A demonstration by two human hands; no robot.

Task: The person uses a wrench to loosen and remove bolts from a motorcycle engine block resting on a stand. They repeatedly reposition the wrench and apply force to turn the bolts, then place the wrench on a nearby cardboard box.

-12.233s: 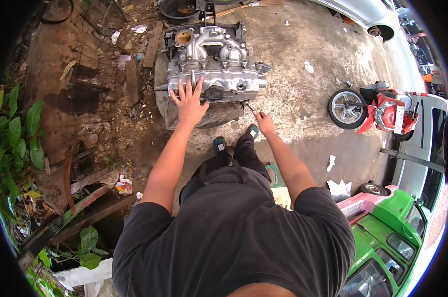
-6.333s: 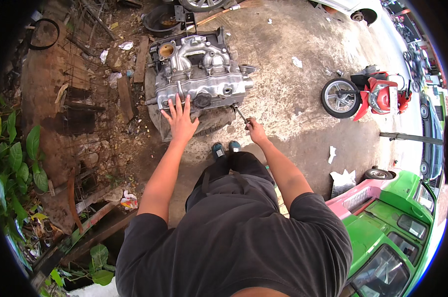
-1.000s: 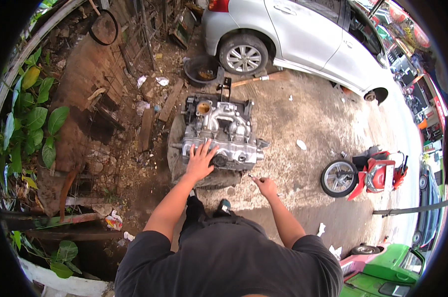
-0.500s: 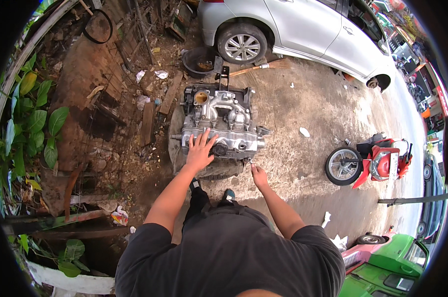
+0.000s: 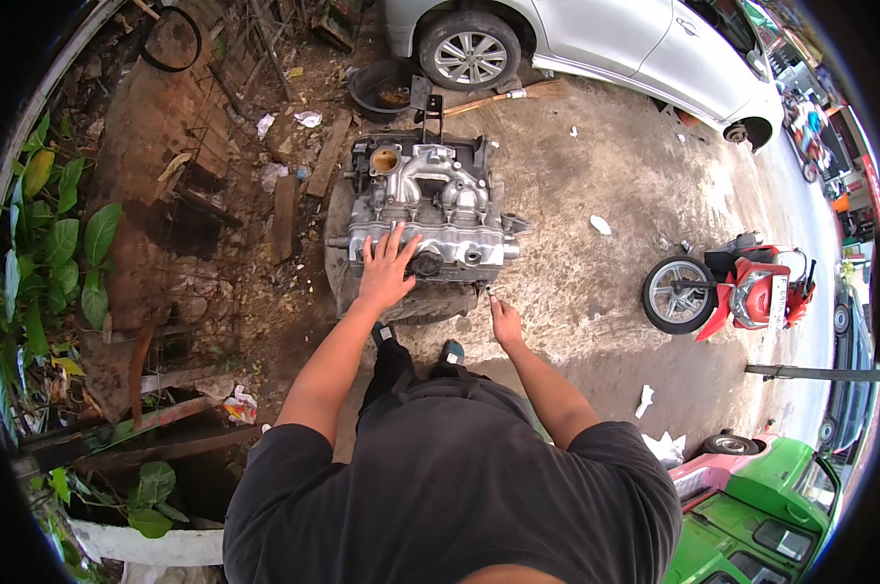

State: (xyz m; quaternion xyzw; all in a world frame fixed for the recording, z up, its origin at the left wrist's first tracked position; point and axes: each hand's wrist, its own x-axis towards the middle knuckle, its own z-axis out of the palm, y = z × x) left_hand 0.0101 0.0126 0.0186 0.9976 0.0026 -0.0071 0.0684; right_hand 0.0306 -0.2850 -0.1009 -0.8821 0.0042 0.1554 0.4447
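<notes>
A silver car engine (image 5: 444,195) stands upright in front of me, its intake pipes on the far side and its valve cover (image 5: 362,243) nearest to me. My left hand (image 5: 385,278) lies on the cover with its fingers spread, just left of a round black cap (image 5: 425,264). At the engine's near right corner, my right hand (image 5: 505,322) is closed round a small metal wrench (image 5: 490,291). The tool's head is up against the engine's lower edge; what it sits on is too small to make out.
Under the engine is a tyre (image 5: 430,313). Behind it are a black basin (image 5: 381,90), a broom (image 5: 537,90) and a silver car (image 5: 595,39). A red motorcycle (image 5: 751,292) stands to the right, a green vehicle (image 5: 761,516) at lower right. Planks and plants (image 5: 60,243) line the left.
The whole scene sits a little higher in the picture as my head has tilted. My left hand stays on the cover, and my right hand keeps the wrench at the same corner.
</notes>
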